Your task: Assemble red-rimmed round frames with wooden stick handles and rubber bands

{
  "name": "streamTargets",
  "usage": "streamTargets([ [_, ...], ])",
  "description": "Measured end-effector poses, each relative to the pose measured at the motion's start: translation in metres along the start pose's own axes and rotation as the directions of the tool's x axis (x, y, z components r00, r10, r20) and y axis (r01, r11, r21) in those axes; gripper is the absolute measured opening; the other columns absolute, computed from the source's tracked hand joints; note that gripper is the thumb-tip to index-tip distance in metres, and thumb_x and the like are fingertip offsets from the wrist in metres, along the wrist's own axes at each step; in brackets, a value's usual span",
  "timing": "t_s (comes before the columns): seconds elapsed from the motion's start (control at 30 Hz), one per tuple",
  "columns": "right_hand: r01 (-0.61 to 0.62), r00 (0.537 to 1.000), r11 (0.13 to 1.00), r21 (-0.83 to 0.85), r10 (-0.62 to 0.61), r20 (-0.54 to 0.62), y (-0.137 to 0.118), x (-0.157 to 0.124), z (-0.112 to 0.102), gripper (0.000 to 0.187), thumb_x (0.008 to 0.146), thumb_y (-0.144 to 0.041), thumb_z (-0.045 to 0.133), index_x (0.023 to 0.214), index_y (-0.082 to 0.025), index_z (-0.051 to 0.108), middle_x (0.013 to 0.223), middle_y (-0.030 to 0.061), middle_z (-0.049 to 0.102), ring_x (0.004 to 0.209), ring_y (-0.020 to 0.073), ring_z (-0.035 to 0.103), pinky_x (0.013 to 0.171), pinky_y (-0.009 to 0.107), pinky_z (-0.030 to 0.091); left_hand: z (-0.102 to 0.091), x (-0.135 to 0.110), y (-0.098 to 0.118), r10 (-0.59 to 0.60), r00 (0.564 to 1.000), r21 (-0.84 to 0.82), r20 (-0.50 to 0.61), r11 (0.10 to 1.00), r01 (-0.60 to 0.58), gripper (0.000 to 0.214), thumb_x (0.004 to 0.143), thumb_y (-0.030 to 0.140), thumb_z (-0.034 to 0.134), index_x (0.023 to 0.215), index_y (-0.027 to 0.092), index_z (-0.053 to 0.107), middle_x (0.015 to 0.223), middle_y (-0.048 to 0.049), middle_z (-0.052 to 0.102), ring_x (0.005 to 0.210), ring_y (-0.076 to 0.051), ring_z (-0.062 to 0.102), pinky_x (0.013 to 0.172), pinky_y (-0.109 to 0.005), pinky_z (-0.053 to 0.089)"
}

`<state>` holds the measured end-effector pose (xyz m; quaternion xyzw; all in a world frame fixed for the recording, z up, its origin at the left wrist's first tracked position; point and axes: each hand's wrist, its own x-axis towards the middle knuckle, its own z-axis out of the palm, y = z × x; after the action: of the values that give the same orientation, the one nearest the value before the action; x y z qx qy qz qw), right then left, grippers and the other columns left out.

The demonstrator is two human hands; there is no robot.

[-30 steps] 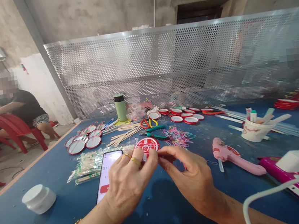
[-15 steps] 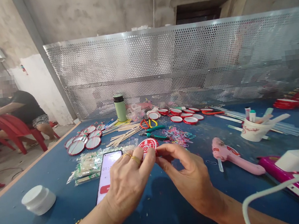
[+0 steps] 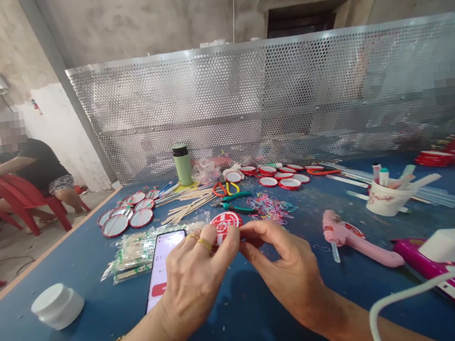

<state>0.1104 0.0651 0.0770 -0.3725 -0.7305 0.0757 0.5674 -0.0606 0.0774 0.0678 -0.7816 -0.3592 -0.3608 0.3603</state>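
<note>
Above the table, my left hand (image 3: 197, 262) pinches a round red badge-like disc (image 3: 225, 225) printed with white characters. It looks like one of the red-rimmed pocket mirrors lying about. My right hand (image 3: 288, 262) has its thumb and fingertips closed at the disc's lower right edge; the fingertips partly cover whatever is between them. A lit phone (image 3: 167, 255) lies just under and left of my left hand. Behind the disc rest teal-handled pliers (image 3: 238, 205) and a heap of small colourful clips or pins (image 3: 271, 207).
Red-rimmed round mirrors (image 3: 141, 218) lie in groups at left, back and right. Wooden sticks (image 3: 186, 208), a green bottle (image 3: 183, 167) and a white jar (image 3: 57, 306) stand or lie leftward. Rightward are a pink glue gun (image 3: 356, 240), a paper cup (image 3: 386, 200) and a purple power strip (image 3: 452, 281).
Both hands stay together at the disc with barely any shift. The disc's printed face shows slightly more, tilted a little toward the camera.
</note>
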Motion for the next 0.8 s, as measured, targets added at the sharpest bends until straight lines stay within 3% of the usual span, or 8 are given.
streamTargets([
  [0.4, 0.024, 1.000, 1.000, 0.006, -0.025, 0.019, -0.001, 0.003, -0.002, 0.015, 0.090, -0.023, 0.066, 0.104, -0.022, 0.063, 0.090, 0.0001, 0.074, 0.076, 0.0117, 0.071, 0.069, 0.020, 0.058, 0.005, 0.001, -0.002, -0.029, 1.000, -0.018, 0.011, 0.999, 0.030, 0.030, 0.094, 0.009, 0.048, 0.122, 0.019, 0.053, 0.084, -0.0033, 0.060, 0.067, -0.016, 0.055, 0.059, -0.027, 0.037],
  [0.53, 0.018, 0.997, 0.997, -0.079, -0.024, -0.069, 0.003, 0.011, -0.014, 0.012, 0.092, -0.028, 0.062, 0.103, -0.022, 0.062, 0.083, 0.0001, 0.073, 0.068, 0.0122, 0.070, 0.066, 0.023, 0.058, 0.010, 0.003, -0.012, -0.074, 0.996, -0.006, -0.045, 0.997, 0.074, 0.037, 0.093, 0.006, 0.046, 0.129, 0.014, 0.048, 0.095, -0.0066, 0.066, 0.071, -0.016, 0.059, 0.064, -0.027, 0.044],
  [0.6, -0.002, 0.995, 0.993, -0.118, -0.011, -0.103, 0.007, 0.017, -0.022, 0.011, 0.095, -0.029, 0.057, 0.099, -0.021, 0.064, 0.083, 0.0013, 0.073, 0.067, 0.0127, 0.069, 0.068, 0.025, 0.058, 0.012, 0.003, -0.016, -0.064, 0.996, -0.017, -0.068, 0.998, 0.063, 0.032, 0.093, 0.006, 0.046, 0.123, 0.015, 0.051, 0.091, -0.0059, 0.066, 0.070, -0.015, 0.060, 0.065, -0.027, 0.045],
  [0.8, 0.043, 0.999, 0.999, -0.032, -0.043, 0.030, 0.015, 0.029, -0.037, 0.021, 0.098, -0.028, 0.050, 0.109, -0.022, 0.066, 0.107, 0.0057, 0.069, 0.098, 0.0180, 0.066, 0.085, 0.032, 0.056, 0.013, -0.003, -0.019, 0.045, 0.987, -0.161, -0.157, 0.985, -0.070, 0.020, 0.093, 0.005, 0.048, 0.105, 0.016, 0.058, 0.093, -0.0075, 0.068, 0.084, -0.016, 0.064, 0.077, -0.027, 0.051],
])
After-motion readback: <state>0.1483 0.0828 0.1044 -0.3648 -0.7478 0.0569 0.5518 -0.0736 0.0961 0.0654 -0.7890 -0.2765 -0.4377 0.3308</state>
